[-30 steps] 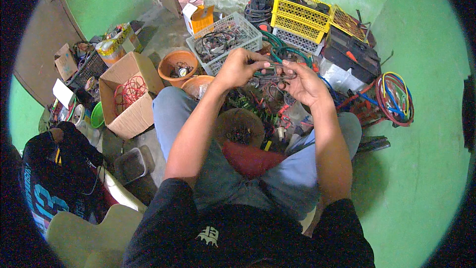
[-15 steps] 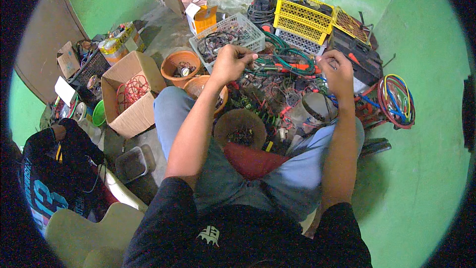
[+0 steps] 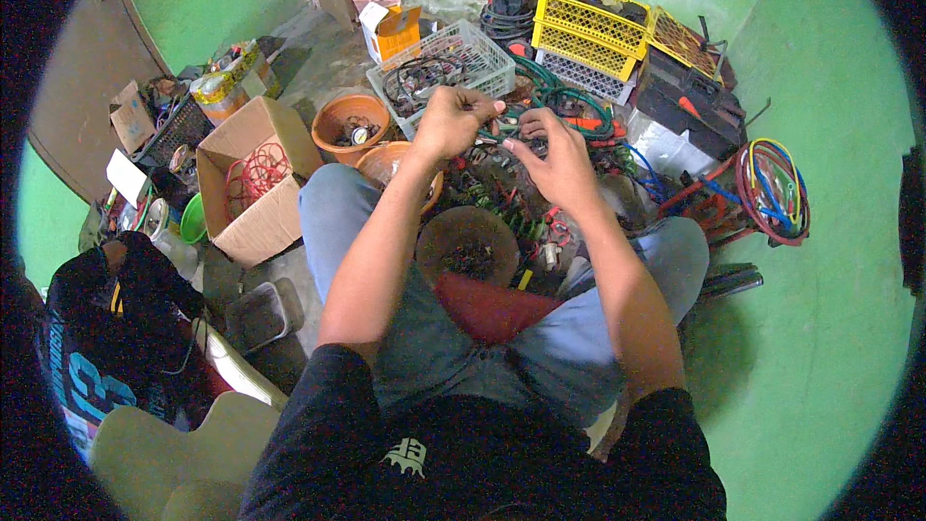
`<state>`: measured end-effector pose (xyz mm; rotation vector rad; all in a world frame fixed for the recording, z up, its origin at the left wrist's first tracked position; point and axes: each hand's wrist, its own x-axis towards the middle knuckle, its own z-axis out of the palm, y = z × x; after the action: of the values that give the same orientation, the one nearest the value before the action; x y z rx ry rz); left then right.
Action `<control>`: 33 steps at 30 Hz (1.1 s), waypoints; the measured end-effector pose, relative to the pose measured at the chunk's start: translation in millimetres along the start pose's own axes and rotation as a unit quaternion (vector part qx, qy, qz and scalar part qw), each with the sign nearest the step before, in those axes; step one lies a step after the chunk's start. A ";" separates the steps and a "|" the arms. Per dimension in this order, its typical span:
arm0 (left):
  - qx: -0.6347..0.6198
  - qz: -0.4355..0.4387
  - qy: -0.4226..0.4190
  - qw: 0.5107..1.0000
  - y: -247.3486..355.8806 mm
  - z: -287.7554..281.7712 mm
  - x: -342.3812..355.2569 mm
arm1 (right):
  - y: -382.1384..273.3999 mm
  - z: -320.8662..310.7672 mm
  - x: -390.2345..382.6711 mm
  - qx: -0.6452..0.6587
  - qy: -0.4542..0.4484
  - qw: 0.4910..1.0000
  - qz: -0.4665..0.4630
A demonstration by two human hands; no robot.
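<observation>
My left hand (image 3: 457, 123) is raised over the clutter, thumb and fingertips pinched together. What it pinches is too small to make out. Close to its right, my right hand (image 3: 559, 159) points toward it with curved fingers, the thumb held apart from them. Only dark clutter shows in that gap. Below the hands, between my knees, stands a round brown tub (image 3: 468, 241) with dark scraps inside. Coiled green cable (image 3: 579, 101) lies just beyond the right hand, among orange-red tool handles.
An orange bowl (image 3: 349, 121) and a cardboard box (image 3: 256, 241) with red wire stand left. Beyond them are a grey crate (image 3: 492, 58) and yellow crates (image 3: 588, 43). Coloured cable loops (image 3: 772, 193) hang at right. A person in a dark shirt (image 3: 116, 328) is at lower left.
My right hand has moved left, from well apart to close beside the left hand, and its thumb and fingers have spread. The left hand has stayed nearly in place.
</observation>
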<state>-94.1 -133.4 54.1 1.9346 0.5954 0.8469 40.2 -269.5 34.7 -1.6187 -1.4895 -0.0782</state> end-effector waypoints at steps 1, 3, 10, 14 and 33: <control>0.005 0.003 0.000 1.000 -0.9 -0.5 0.1 | 1.2 4.0 0.3 0.024 -0.006 0.999 0.020; -0.013 -0.008 0.001 1.000 -0.8 -1.5 -0.8 | 1.3 9.1 0.6 0.071 -0.017 0.995 0.061; -0.073 -0.056 0.010 0.996 -0.2 0.6 -1.9 | -14.8 10.7 -3.2 0.248 -0.076 0.947 0.189; -0.053 -0.060 0.038 0.996 -4.5 -4.9 0.0 | -1.6 -28.8 4.0 0.025 -0.069 0.994 0.078; -0.137 -0.081 0.016 0.987 -8.7 -0.1 5.0 | -16.7 -19.2 -4.3 -0.026 0.012 0.999 -0.014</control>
<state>-91.5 -125.9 48.1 1.6040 0.6125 0.8112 35.0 -287.2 52.7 -1.6339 -1.5031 -0.1519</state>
